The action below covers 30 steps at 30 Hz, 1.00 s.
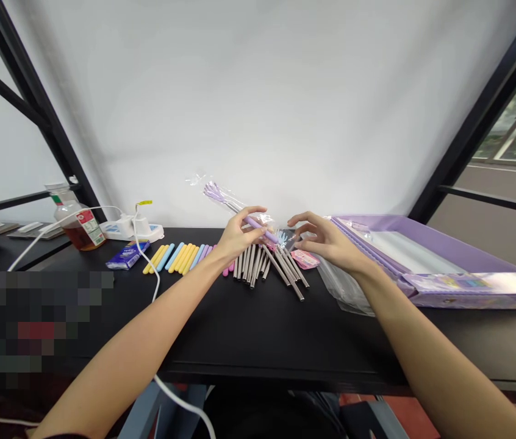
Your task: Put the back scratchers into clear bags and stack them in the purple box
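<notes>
My left hand (pixel 238 235) is closed around the purple handle of a back scratcher (pixel 260 228). Its clawed purple head points up and left, on a metal rod inside a clear plastic sleeve (pixel 238 203). Just right of the handle's lower end, my right hand (pixel 319 239) has its fingers apart and curved, with nothing seen in them. Under the hands lie several metal tubes (pixel 251 268) and a light blue claw-shaped head (pixel 282 236). A pink packet (pixel 305 259) is beneath my right hand. Pink handles (pixel 225 270) are partly hidden by my left wrist.
Yellow, blue and purple handles (pixel 182 258) lie in a row on the black table (pixel 258 335). Left are a blue packet (pixel 127 255), a power strip (pixel 152 233), a white cable (pixel 157 286) and a bottle (pixel 82 225). Right are a clear bag (pixel 347 289) and a purple box (pixel 450 244).
</notes>
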Each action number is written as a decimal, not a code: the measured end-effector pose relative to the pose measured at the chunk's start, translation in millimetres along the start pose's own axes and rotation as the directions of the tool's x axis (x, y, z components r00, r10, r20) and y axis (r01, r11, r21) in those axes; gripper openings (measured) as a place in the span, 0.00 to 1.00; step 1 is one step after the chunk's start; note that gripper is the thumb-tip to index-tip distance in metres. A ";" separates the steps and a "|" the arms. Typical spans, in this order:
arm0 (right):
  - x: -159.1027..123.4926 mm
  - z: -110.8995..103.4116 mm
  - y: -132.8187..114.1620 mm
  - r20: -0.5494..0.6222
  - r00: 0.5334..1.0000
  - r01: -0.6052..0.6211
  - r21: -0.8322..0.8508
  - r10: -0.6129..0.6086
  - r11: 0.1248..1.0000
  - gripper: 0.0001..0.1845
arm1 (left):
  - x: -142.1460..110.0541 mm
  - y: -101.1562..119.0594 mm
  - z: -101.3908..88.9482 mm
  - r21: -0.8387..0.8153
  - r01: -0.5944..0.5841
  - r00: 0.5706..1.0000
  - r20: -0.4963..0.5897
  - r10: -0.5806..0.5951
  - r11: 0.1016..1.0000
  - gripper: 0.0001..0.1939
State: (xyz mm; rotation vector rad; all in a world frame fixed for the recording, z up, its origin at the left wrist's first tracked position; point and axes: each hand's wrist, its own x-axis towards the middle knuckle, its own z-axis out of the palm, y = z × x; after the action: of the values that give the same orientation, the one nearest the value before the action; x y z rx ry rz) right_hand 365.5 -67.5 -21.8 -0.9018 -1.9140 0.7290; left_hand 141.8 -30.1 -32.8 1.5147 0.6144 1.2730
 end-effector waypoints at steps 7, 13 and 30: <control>-0.3 1.5 -1.8 0.063 0.996 0.065 -0.076 -0.060 0.995 0.11 | -1.6 1.2 -1.5 -0.079 0.098 0.995 0.036 -0.095 0.992 0.29; 4.6 11.4 0.8 -0.093 0.996 0.007 -0.094 -0.016 0.996 0.23 | -6.0 -4.0 3.4 0.028 0.062 0.976 0.205 -0.066 0.998 0.30; -3.8 -11.3 -8.8 0.535 0.764 -0.338 -0.144 0.361 0.930 0.20 | 8.8 -18.4 -22.5 0.225 0.038 0.998 0.048 -0.050 0.974 0.23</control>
State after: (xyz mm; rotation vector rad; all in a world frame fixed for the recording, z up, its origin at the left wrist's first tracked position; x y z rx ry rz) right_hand 374.2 -74.0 -11.7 -1.1865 -2.2909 1.2984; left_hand 127.8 -7.8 -47.7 1.7040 0.7736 1.1553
